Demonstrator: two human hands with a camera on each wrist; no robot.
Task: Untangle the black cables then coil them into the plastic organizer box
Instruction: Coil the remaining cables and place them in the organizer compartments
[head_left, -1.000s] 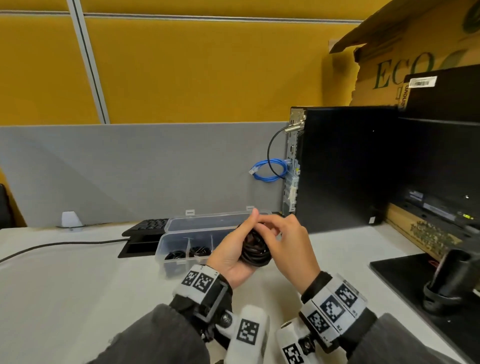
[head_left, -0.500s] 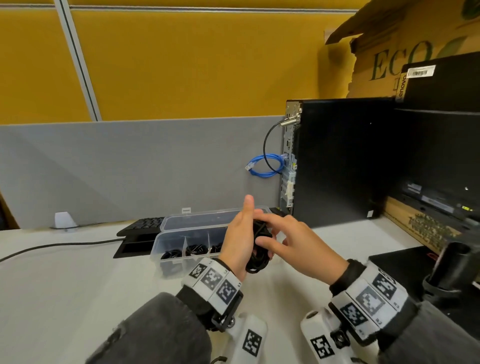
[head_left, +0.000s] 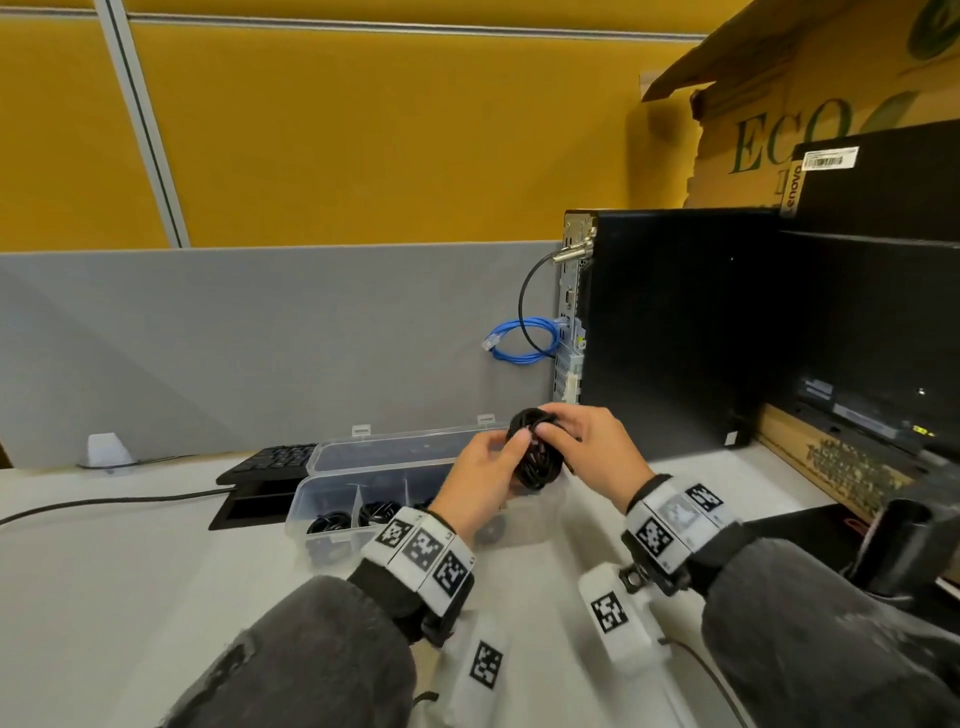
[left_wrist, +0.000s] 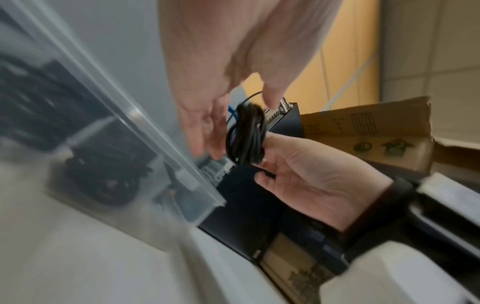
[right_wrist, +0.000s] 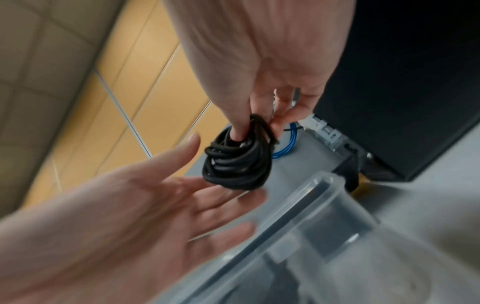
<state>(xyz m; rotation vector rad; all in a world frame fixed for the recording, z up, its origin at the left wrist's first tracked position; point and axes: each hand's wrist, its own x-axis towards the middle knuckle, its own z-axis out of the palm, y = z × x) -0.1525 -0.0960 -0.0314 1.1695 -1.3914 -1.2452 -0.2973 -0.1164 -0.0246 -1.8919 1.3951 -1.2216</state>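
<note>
A tight coil of black cable (head_left: 535, 457) hangs above the desk, just right of the clear plastic organizer box (head_left: 311, 486). My right hand (head_left: 582, 441) pinches the coil, one digit through its loop (right_wrist: 239, 164) and fingers outside. Fingers straight, my left hand (head_left: 485, 470) lies against the coil's left side and underside (right_wrist: 182, 185). The box's lid (head_left: 405, 449) is open, and its left compartments hold other black coils (head_left: 328, 521). In the left wrist view the coil (left_wrist: 246, 135) shows edge-on between both hands.
A black computer tower (head_left: 675, 332) stands close behind the hands, with a blue network cable (head_left: 524, 345) at its rear. A keyboard (head_left: 275, 460) lies left of the box. A monitor stand (head_left: 898, 545) and cardboard boxes (head_left: 779, 130) fill the right.
The coil passed from my left hand's hold to my right hand's pinch. My left fingers straightened against it. The coil turned from edge-on to nearly face-on and rose slightly.
</note>
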